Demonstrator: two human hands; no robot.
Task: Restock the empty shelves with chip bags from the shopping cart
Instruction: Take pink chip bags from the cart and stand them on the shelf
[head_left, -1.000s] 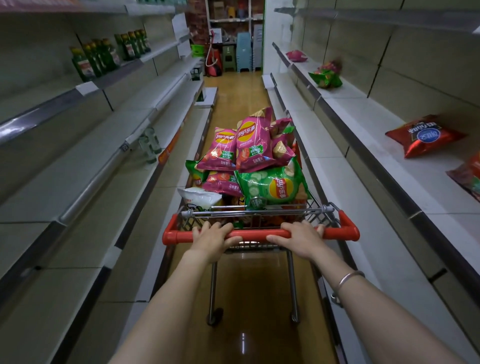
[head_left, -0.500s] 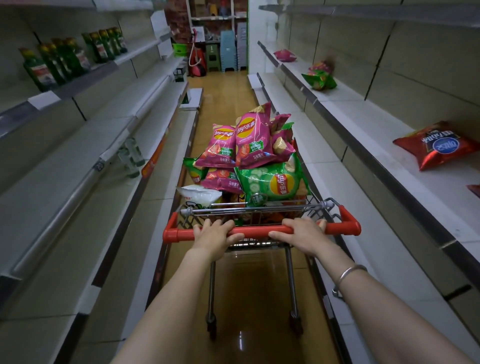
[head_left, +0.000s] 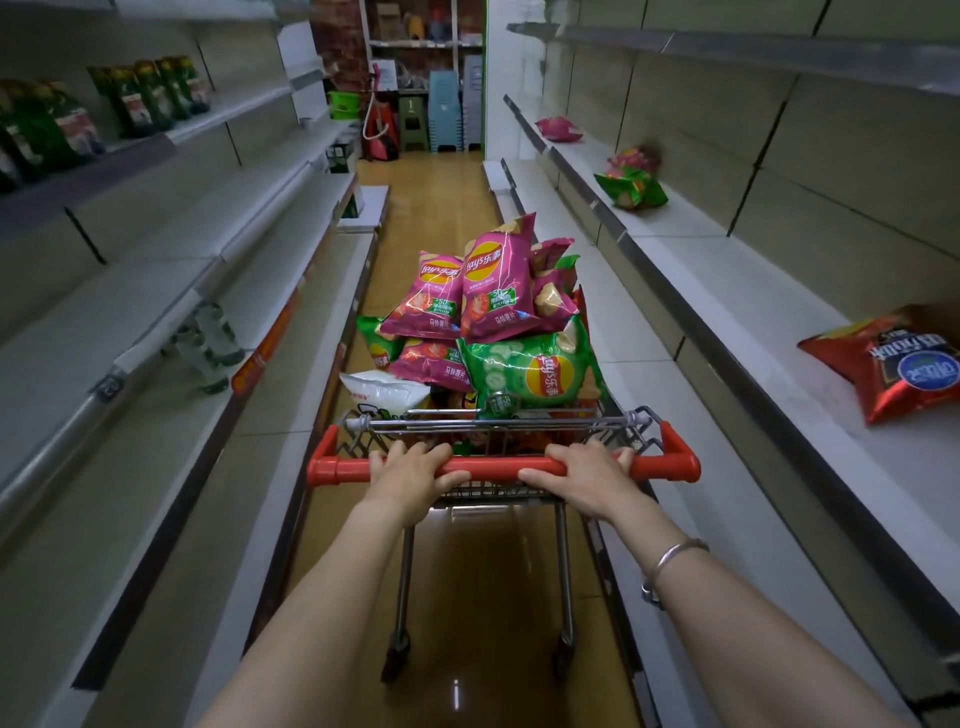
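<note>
aisle between shelving is looked down along, with the shopping cart (head_left: 493, 418) stood in the middle of it on the tan floor (head_left: 483, 613). the cart's red handle (head_left: 493, 465) is gripped by both hands. the left hand (head_left: 410, 470) is curled round the bar left of centre, with its fingers wrapped over the top. the right hand (head_left: 584, 475) is closed round the bar in the same way right of centre. a silver bracelet (head_left: 675, 556) is worn on the right wrist.

the chip bags (head_left: 441, 364) are heaped in the cart's basket, above its rim. two pink bags (head_left: 493, 283) are propped upright on top of the heap. a green bag (head_left: 532, 371) is laid just beyond the handle on the right side, and a white bag (head_left: 384, 389) is tucked in at the left.

on the right shelves (head_left: 701, 249), a red bag (head_left: 893, 364) is laid flat on the nearest stretch of the middle level. green and pink bags (head_left: 631, 187) are set together further along, and a lone pink bag (head_left: 558, 129) is placed near the far end.

on the left shelves (head_left: 156, 280), green bottles (head_left: 150, 96) are lined up on an upper level and clear bottles (head_left: 208, 343) are stood on a lower one. stacked stools (head_left: 444, 111) are seen at the aisle's end.
</note>
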